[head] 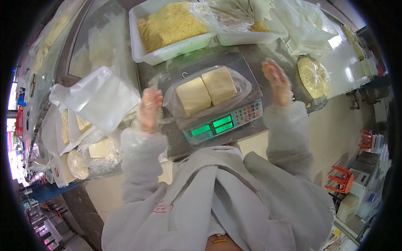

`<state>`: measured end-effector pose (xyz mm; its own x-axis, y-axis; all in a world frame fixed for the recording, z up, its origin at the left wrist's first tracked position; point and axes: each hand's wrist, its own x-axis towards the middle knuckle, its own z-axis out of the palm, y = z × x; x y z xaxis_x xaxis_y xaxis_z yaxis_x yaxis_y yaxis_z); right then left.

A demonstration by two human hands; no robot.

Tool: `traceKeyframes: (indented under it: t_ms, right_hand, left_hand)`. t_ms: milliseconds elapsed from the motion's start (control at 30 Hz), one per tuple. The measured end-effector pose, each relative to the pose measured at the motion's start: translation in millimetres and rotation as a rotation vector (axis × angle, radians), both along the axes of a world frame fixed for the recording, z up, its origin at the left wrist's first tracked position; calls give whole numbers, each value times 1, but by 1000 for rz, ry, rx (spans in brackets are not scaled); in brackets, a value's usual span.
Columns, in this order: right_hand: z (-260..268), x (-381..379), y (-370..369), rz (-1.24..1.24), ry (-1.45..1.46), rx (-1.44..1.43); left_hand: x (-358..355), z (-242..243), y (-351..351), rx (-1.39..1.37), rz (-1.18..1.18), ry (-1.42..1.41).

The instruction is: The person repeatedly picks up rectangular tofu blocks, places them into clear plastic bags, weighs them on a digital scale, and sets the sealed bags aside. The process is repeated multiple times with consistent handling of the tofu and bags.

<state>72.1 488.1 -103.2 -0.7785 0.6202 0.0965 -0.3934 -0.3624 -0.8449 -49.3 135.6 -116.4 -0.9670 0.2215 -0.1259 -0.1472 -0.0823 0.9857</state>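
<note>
Two square stacks of thin, pale dough sheets, the left stack (pixel 194 95) and the right stack (pixel 219 85), lie side by side on a clear plastic bag (pixel 243 86). Beneath them is a digital scale (pixel 224 124) with a lit green display. My left hand (pixel 150 108) is raised left of the scale, slightly blurred, holding nothing. On the scale's other side my right hand (pixel 278 81) is also lifted and empty, fingers extended. Both hands appear to wear thin clear gloves.
White tubs of yellow noodles (pixel 172 26) stand behind the scale. Bagged noodles (pixel 313 77) lie to the right, near stacked white containers (pixel 309 34). Plastic bags (pixel 100 97) and wrapped dough sheets (pixel 99 149) cover the left side. A red stool (pixel 340 179) stands on the floor at right.
</note>
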Motion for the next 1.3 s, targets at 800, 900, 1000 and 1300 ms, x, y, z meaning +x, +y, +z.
traceKeyframes:
  t_ms: [800,900,1000,1300]
  right_hand:
    - [11,59,-46,-244,-405,274]
    - [11,57,-53,-205,-380,337]
    - [15,53,-61,-193,-384,387]
    - [0,57,-62,-92,-417,370]
  left_hand:
    - [41,3,-60,27,132,-78]
    - [41,3,-62,24,168,-87]
    - [41,2,-63,51,197,-85]
    - [49,5,-68,56,251,-141]
